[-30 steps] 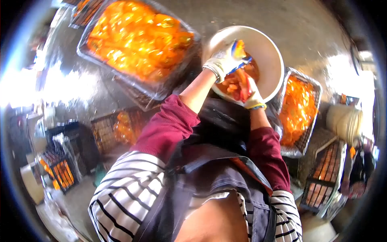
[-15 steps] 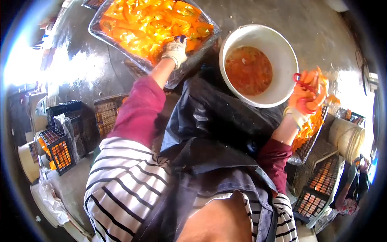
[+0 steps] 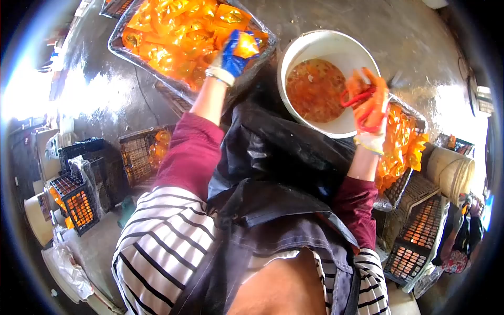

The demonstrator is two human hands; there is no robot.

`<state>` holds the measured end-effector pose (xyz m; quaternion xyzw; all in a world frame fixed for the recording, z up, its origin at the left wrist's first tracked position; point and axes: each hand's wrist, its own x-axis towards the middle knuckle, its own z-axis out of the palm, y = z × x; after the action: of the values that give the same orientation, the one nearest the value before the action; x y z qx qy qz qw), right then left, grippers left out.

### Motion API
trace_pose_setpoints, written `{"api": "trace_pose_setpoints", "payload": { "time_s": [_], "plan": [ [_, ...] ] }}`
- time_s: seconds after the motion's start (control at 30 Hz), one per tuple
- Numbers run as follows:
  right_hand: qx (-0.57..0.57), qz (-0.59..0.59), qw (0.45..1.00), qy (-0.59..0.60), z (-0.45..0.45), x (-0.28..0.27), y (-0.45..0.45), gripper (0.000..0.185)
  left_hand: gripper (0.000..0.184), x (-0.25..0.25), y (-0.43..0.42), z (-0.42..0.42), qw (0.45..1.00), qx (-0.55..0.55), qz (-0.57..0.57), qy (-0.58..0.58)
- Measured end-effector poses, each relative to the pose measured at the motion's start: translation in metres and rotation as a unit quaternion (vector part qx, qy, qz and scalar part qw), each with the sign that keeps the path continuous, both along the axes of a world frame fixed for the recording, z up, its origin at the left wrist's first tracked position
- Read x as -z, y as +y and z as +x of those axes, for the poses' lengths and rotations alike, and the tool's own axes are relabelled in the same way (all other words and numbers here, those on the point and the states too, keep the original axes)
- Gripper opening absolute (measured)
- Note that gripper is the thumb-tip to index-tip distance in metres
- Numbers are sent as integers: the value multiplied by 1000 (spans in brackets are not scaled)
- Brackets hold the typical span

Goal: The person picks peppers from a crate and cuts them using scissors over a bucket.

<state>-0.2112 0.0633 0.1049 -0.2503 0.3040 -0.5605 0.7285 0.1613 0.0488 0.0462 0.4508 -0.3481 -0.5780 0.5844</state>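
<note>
My left hand (image 3: 232,55), in a blue and white glove, is closed around a glossy orange piece (image 3: 247,46). It is over the near right part of a plastic-lined crate (image 3: 152,71) heaped with similar shiny orange pieces (image 3: 173,31). Beside the right rim of a white bucket (image 3: 287,68), my right hand (image 3: 374,113) wears an orange glove. Its fingers are wrapped round red-handled scissors (image 3: 362,98), whose blades are smeared by motion. Reddish-orange liquid with bits (image 3: 315,89) lies in the bottom of the bucket.
A second lined crate of orange pieces (image 3: 396,147) stands right of my knees. Beyond it are a cream bucket (image 3: 450,170) and stacked black crates (image 3: 420,226). More crates (image 3: 79,202) stand at left. A person (image 3: 464,236) is at the far right.
My left hand has lifted off the heap and turned, now showing an orange piece in its grip. My right hand has swung left with the scissors, from outside the bucket to its rim.
</note>
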Motion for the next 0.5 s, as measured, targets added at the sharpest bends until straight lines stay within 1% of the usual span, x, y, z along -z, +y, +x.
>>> {"api": "trace_pose_setpoints", "payload": {
  "time_s": [0.03,0.07,0.13,0.17,0.2,0.23,0.27,0.3,0.33,0.37,0.43,0.47,0.5],
  "plan": [
    [-1,9,997,83,4,9,6,50,39,4,-7,-10,995,6,-40,-90],
    [-4,20,987,162,9,18,12,51,34,3,-17,-25,989,16,-67,-127],
    [-73,99,987,102,7,81,10,47,29,8,-39,-56,996,44,-56,-61],
    [-96,83,986,110,21,53,15,39,29,-9,-40,-78,998,25,22,55],
    [-118,66,984,118,37,23,20,31,29,-14,-43,-92,999,33,-4,-3],
    [-139,68,975,159,35,28,19,32,30,-17,-44,-105,997,40,-30,-60],
    [-160,69,964,199,34,39,15,33,29,-19,-44,-120,995,36,-4,94],
    [-181,71,952,238,34,49,12,34,29,-18,-42,-130,984,26,-7,176],
    [-186,78,955,217,31,59,10,30,35,-13,-40,-136,985,13,7,171],
    [-201,55,953,219,31,66,9,29,41,-13,-37,-140,986,1,20,167],
    [-228,9,947,224,28,81,6,26,38,-14,-29,-149,992,2,-12,128],
    [-234,56,950,197,33,76,8,26,38,-9,-30,-150,989,-5,19,149],
    [-236,49,947,211,35,76,10,27,38,-5,-31,-151,990,-9,14,140]
  ]
}}
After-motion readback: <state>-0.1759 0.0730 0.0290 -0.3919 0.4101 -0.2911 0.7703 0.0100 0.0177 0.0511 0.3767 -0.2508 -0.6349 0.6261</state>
